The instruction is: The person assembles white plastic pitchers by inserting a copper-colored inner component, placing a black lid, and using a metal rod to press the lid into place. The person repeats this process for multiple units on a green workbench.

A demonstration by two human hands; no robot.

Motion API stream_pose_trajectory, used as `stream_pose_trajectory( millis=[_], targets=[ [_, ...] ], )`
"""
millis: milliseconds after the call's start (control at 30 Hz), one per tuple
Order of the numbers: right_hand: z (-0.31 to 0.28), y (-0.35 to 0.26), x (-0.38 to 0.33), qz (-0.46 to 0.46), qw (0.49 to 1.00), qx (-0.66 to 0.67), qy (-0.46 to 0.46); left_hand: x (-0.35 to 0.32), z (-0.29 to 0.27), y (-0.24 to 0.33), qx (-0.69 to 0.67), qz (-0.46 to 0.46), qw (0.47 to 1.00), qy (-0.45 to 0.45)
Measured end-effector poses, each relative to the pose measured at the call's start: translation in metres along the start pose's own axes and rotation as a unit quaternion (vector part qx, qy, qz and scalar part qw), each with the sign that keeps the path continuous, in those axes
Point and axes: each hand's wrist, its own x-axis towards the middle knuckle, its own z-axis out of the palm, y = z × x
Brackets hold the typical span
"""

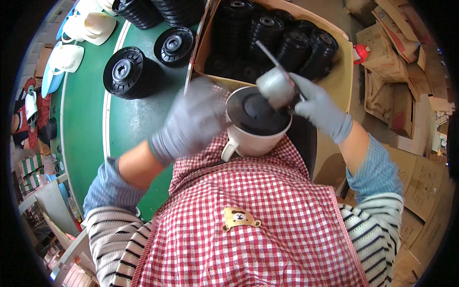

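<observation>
In my lap, against the checked apron, sits a cream pot with a side handle [258,143]. A black round disc [251,115] covers its top. My right hand [319,106], in a grey glove, is closed on a hammer-like tool [276,88] with a blocky grey head and a thin stick. The head is over the disc's right side; blur hides whether they touch. My left hand [193,122], also gloved in grey, is by the pot's left rim. Motion smears its fingers, so its grip cannot be made out.
Ahead stands a cardboard box [351,71] packed with stacked black discs. More black disc stacks [125,71] stand on the green table [81,115] to my left. Cream pot parts [67,58] line its far left edge. Cardboard boxes [382,57] fill the right side.
</observation>
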Motion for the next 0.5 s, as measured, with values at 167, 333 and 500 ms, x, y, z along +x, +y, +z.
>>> stream_pose_trajectory(
  millis=[167, 333, 500],
  targets=[
    [0.003, 0.031, 0.010, 0.050, 0.927, 0.318, 0.193, -0.035, 0.029, 0.070, -0.019, 0.073, 0.951, -0.300],
    [0.003, 0.046, 0.019, -0.013, 0.960, 0.156, 0.232, -0.061, 0.001, 0.035, -0.023, -0.106, 0.965, -0.237],
    [0.033, 0.008, 0.044, -0.146, 0.980, -0.082, 0.108, -0.153, -0.122, 0.090, -0.350, -0.479, 0.785, 0.175]
  ],
)
